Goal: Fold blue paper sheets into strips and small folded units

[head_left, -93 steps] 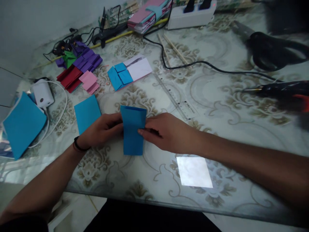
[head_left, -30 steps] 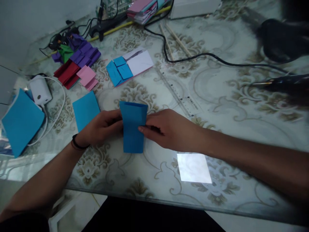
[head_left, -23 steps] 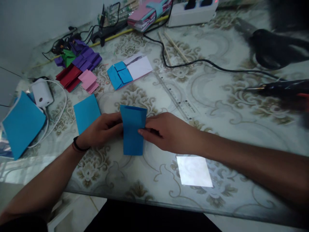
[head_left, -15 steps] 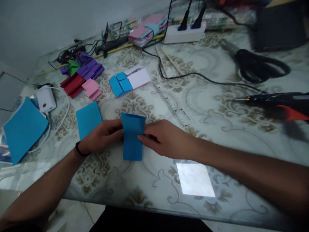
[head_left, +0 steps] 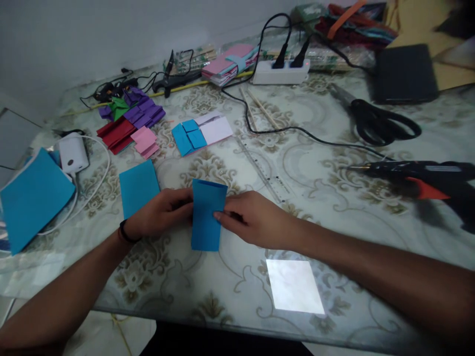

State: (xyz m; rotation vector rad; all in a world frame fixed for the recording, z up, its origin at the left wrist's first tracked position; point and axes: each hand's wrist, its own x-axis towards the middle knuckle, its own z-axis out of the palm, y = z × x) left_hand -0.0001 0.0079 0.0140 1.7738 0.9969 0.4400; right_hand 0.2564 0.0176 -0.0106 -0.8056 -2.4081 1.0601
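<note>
A folded blue paper (head_left: 208,217) stands upright between my two hands, its top edge slightly parted. My left hand (head_left: 165,212) is closed on its left edge, the fingertips partly hidden behind it. On the right edge my right hand (head_left: 247,217) pinches the paper, thumb in front and fingers behind. Another blue sheet (head_left: 139,188) lies flat just beyond my left wrist. Farther off is a white card with folded blue pieces (head_left: 191,136), beside pink (head_left: 145,142), red (head_left: 117,133) and purple (head_left: 146,112) folded papers.
A clear ruler (head_left: 261,170) and two thin sticks (head_left: 263,109) lie beyond my hands. Black scissors (head_left: 382,121) and a glue gun (head_left: 411,170) are at the right. A power strip (head_left: 282,72) with cables sits at the back; a blue sheet (head_left: 37,195) lies far left.
The view has shifted, so the table's things appear slightly lower and more shows at the back right. Both hands keep their hold on the folded blue paper, with little visible change.
</note>
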